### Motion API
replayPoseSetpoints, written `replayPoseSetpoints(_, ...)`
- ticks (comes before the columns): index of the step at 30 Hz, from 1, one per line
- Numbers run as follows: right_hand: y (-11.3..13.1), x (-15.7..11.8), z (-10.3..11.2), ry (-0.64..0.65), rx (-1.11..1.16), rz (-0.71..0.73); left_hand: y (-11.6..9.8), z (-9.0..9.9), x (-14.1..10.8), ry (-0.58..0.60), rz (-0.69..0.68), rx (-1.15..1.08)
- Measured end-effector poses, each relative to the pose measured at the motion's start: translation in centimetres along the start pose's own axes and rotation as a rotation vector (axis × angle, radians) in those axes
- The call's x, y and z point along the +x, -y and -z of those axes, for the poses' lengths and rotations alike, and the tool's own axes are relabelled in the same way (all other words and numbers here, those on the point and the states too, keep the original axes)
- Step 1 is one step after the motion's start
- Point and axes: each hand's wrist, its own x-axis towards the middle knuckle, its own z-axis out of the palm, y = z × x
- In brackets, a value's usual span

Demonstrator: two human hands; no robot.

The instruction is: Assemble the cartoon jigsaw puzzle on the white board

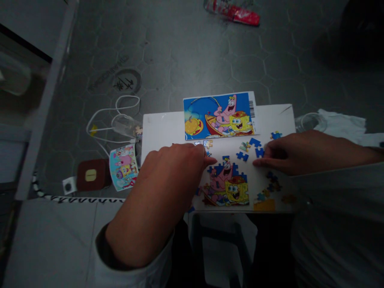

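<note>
A partly assembled jigsaw puzzle [232, 184] with a pink starfish and a yellow sponge character lies near the front edge of a white board. My left hand [183, 164] is bent over the puzzle's upper left, back of the hand up. Its thumb points right and its other fingertips are mostly hidden. A small bluish piece shows beside its fingertips. At the right, my right hand [277, 153] pinches at a blue puzzle piece [259, 153] between thumb and forefinger. Loose blue pieces [242, 156] lie just left of it.
Behind the puzzle lies a picture card [219, 116]. More loose pieces [273, 182] and a yellow-orange one [264, 205] are at right. Left of the white board [162, 128] are a cartoon card [123, 167], white cable [102, 108] and brown box [92, 175]. A clear cup [312, 121] stands right.
</note>
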Motion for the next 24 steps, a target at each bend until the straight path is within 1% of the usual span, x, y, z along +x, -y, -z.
replayPoseSetpoints(3, -0.37, 0.16, -0.19, -0.014, 0.002, 0.045, 0.19, -0.03, -0.08, -0.009, -0.018, -0.006)
replayPoseSetpoints(8, -0.02, 0.17, -0.08, 0.016, 0.011, -0.027, 0.28, -0.2, -0.21, -0.004, -0.014, -0.006)
replayPoseSetpoints(12, 0.28, -0.05, 0.08, 0.023, 0.041, -0.022, 0.09, -0.25, -0.03, -0.008, -0.013, -0.013)
replayPoseSetpoints(16, 0.32, -0.17, 0.16, 0.004, 0.019, -0.037, 0.0, -0.07, 0.15, 0.01, 0.005, -0.015)
replayPoseSetpoints(20, 0.42, -0.14, 0.24, 0.014, 0.009, -0.031, -0.13, 0.21, 0.21, 0.024, 0.009, 0.014)
replayPoseSetpoints(24, 0.52, -0.12, 0.24, 0.006, 0.001, -0.016, -0.3, 0.4, 0.3, 0.067, 0.017, 0.007)
